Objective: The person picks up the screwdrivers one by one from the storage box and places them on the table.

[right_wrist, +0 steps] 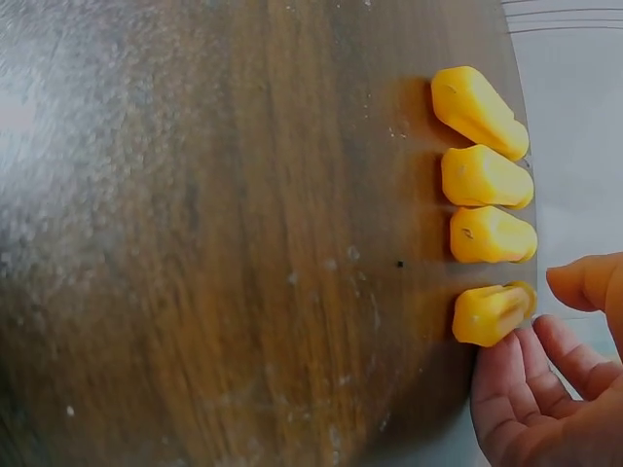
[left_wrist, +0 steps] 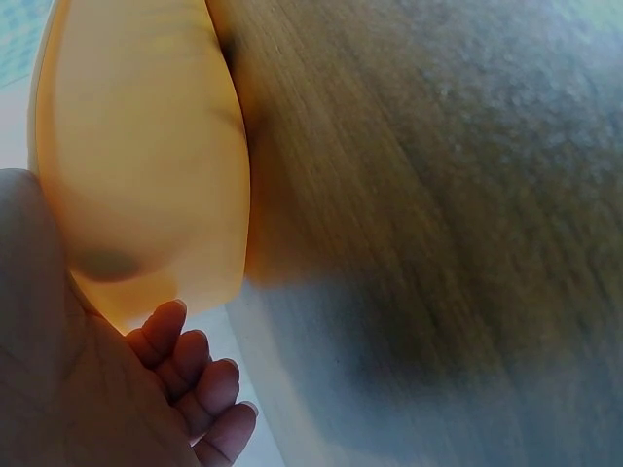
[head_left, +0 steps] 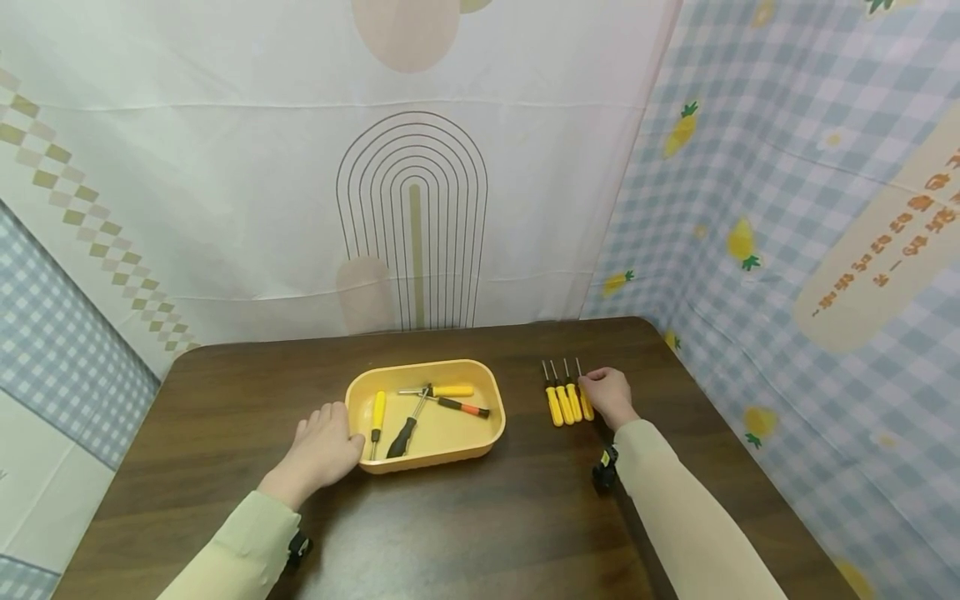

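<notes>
My left hand rests against the left end of a yellow plastic tray, its thumb by the near corner. In the left wrist view the relaxed fingers lie beside the tray wall. On the right, several yellow-handled screwdrivers lie side by side, shafts pointing away. My right hand is at the rightmost screwdriver. The right wrist view shows fingertips beside its handle, with the thumb apart from it.
Inside the tray lie a yellow-handled screwdriver, a black-handled screwdriver, another yellow-handled one and a black-and-orange one. The dark wooden table meets a patterned cloth behind; checked cloth hangs at the right.
</notes>
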The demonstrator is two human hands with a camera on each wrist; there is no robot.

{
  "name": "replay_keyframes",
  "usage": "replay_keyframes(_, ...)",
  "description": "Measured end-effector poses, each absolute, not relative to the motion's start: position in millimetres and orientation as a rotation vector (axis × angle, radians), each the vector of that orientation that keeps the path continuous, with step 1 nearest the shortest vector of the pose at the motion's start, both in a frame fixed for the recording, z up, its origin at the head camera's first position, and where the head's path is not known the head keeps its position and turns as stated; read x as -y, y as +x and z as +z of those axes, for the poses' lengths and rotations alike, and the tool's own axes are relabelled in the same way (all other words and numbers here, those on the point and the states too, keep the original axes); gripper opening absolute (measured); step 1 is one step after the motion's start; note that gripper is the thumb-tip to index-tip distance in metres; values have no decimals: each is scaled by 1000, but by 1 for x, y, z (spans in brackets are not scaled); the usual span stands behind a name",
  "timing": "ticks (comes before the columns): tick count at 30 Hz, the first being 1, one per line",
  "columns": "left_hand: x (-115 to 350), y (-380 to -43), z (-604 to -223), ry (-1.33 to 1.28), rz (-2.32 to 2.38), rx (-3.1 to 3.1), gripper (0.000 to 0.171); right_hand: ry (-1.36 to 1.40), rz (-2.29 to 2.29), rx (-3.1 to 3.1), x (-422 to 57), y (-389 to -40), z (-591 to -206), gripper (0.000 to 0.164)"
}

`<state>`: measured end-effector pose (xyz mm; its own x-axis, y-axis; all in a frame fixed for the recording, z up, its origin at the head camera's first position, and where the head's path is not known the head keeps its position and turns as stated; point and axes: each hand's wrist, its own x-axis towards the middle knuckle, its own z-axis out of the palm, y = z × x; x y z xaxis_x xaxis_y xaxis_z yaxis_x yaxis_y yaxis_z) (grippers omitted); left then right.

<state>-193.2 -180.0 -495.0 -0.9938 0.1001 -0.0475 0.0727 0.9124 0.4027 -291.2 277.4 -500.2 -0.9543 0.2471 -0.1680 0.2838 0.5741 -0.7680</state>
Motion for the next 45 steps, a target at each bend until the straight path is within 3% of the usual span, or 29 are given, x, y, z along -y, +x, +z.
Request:
replay_keyframes(9, 180, -193, -493, 134, 623, -3002, 37, 405, -1387, -2789, -275, -289, -491, 43)
replay_keyframes(18, 180, -192, -494, 146, 633, -3017, 35, 161, -1453, -2779, -228, -283, -460, 60)
replay_keyframes(28, 181, -193, -494, 148, 645, -3015, 33, 19, -1573, -2654, -170, -273, -437, 61)
replay_keyframes(45, 181, -192, -494, 157, 633, -3021, 31, -186, -1570, -2469, -107, -257, -440, 56)
